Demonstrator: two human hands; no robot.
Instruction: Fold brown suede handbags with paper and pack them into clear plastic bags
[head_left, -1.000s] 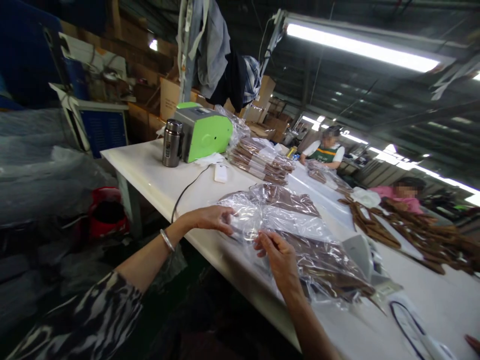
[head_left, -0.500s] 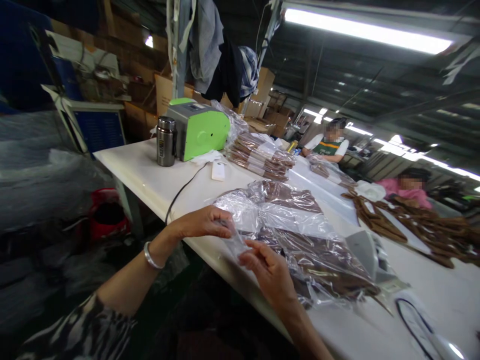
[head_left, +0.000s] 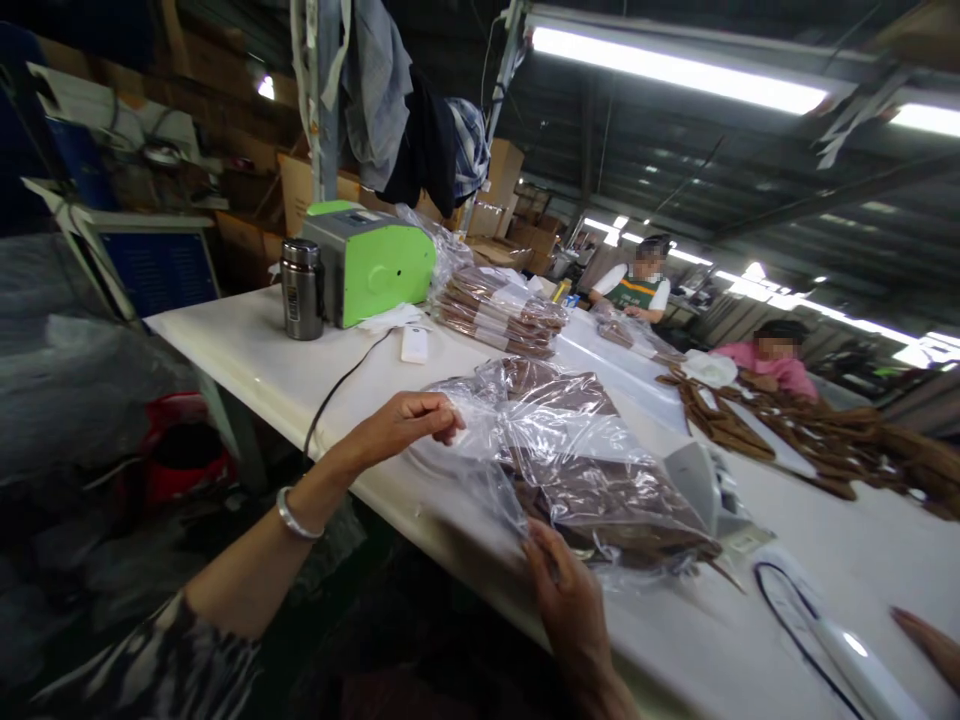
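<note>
My left hand (head_left: 405, 420) pinches the open edge of a clear plastic bag (head_left: 555, 440) and lifts it off the white table (head_left: 255, 350). The bag holds brown folded fabric (head_left: 600, 495). My right hand (head_left: 570, 590) is at the table's near edge, fingers closed on the bag's lower corner under the brown fabric. A silver bracelet is on my left wrist.
A green and grey machine (head_left: 367, 262) and a steel flask (head_left: 301, 288) stand at the far left, with a stack of bagged brown items (head_left: 499, 312) beside them. Loose brown pieces (head_left: 810, 440) lie to the right. Two other people (head_left: 637, 285) sit farther along. A red bucket (head_left: 180, 450) is below.
My left hand has pulled the bag's edge up and apart. My right hand has slid down and right to the bag's near corner. The view has shifted left.
</note>
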